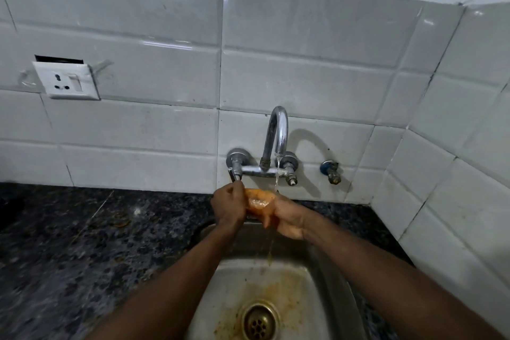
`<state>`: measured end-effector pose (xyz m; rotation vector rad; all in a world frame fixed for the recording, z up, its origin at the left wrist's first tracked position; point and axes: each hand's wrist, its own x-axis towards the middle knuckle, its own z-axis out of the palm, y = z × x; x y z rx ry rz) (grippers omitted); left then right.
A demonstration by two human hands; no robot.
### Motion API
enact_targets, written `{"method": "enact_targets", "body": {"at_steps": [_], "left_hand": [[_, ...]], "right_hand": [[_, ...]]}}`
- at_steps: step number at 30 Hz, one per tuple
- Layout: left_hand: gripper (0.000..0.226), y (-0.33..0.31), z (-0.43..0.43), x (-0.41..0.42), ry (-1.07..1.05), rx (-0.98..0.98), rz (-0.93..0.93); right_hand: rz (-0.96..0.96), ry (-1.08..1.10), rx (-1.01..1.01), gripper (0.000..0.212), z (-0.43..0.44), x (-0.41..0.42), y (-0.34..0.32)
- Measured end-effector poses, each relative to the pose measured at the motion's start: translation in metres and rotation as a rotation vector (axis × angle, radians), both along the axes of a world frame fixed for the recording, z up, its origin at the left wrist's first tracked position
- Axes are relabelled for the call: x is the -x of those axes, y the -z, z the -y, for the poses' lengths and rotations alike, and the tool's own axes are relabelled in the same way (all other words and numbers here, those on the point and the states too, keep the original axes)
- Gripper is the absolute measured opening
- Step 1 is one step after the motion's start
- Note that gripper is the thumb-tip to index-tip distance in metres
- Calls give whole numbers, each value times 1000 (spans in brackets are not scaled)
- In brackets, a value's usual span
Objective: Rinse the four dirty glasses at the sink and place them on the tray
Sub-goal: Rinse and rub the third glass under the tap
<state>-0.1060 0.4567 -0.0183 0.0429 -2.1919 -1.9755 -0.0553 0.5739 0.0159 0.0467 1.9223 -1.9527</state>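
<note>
A glass [258, 201] stained orange is held between both hands under the running tap [277, 135], above the far end of the steel sink [229, 279]. My right hand [287, 219] grips the glass from the right and below. My left hand [229, 205] is curled at the glass's left side, close under the tap's left lever [234, 174]; whether its fingers grip the glass or reach inside is hidden. A thin stream of water falls onto the glass, and orange-tinted water drips from it into the sink. No other glasses and no tray are in view.
A dark speckled granite counter [82, 243] stretches to the left of the sink. White tiled walls close the back and right. A wall socket [66, 80] sits at upper left, a small blue-capped valve [331, 170] right of the tap. The sink drain [259, 321] has orange stains around it.
</note>
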Motion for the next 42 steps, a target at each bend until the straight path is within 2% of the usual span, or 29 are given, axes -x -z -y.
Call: {"method": "enact_targets", "body": {"at_steps": [4,6,7,8,9,10,11,12,13,14,16,18,19,21,24,25,28,31,32,34,36,38,42], "left_hand": [[37,9,1,0,-72,-120,-97],[38,5,0,0,-81,-132,-85],[37,2,-1,0,-67,-94,-28],[36,1,-1,3,-38,-51,76],[37,2,-1,7,11,-36,200],[38,3,0,10,72,-52,326],[39,3,1,11,126,-55,415],[38,4,2,10,166,-30,455],[38,5,2,10,182,-10,469],[37,6,2,9,188,-18,477],[37,6,2,2,204,-109,510],[37,8,1,-4,226,-153,535],[38,11,0,-5,231,-163,548],[41,16,-1,-5,237,-203,586],[49,18,-3,-5,257,-285,656],[52,18,-5,-6,273,-312,677],[54,12,-8,-12,312,-399,723],[49,11,-8,-16,280,-373,711],[48,11,-7,-15,250,-341,696],[48,14,-3,-12,162,-182,591],[50,14,5,-8,61,191,375],[49,9,11,-6,24,435,173],[47,-3,6,-4,75,544,93]], "right_hand": [[57,37,265,64,-2,-1,-8],[78,58,243,55,2,1,-6],[1,54,130,46,3,1,-3],[-190,15,-92,38,2,-2,-4],[-489,-74,-427,35,-3,-3,-4],[-769,-204,-795,42,-10,-1,-2],[-963,-343,-1147,49,-18,2,0],[-1006,-432,-1376,49,-26,3,6],[-988,-449,-1454,42,-28,3,10],[-924,-421,-1398,32,-27,2,14],[-723,-302,-993,22,-18,-3,20],[-536,-60,-632,19,-5,-8,20],[-491,64,-574,22,-1,-9,18],[-594,177,-699,34,1,-12,12],[-901,217,-1095,27,-3,-11,9],[-951,290,-1137,24,-4,-10,8],[-962,520,-1053,28,1,-8,7],[-831,492,-985,43,1,-5,9],[-720,407,-908,47,-2,-4,6],[-444,191,-811,38,-9,-8,-5],[-288,20,-915,33,-19,-13,-11],[-298,-57,-994,43,-24,-17,-11],[-382,-101,-948,73,-11,-19,-3]]}}
